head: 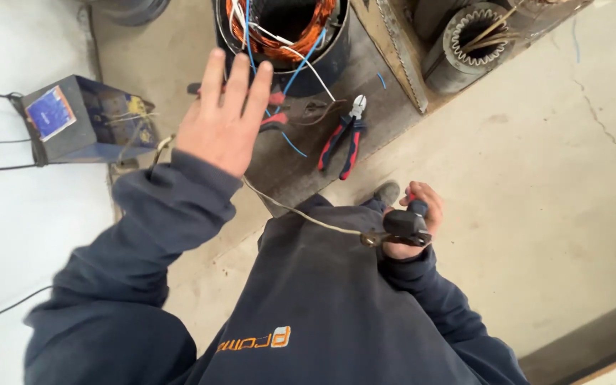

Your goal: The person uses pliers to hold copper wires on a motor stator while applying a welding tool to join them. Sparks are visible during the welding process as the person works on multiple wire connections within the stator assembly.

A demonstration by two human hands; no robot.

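Concrete workshop floor (536, 178), pale and cracked, with a darker board (308, 160) laid on it. Left hand (224, 114): raised, palm down, fingers spread and straight, gripping nothing, held over the board in front of a motor stator (283, 32) with copper windings and loose blue and white leads. Right hand (411, 221): closed around a black-handled tool (404, 227) (exact kind unclear), held low by the person's jacket; a pale wire (294, 212) runs from it toward the left sleeve. Red-and-blue cutting pliers (344, 139): lying on the board, right of the raised hand. Blue box unit (83, 121): at left, cables attached. Second stator core (475, 43): upper right.
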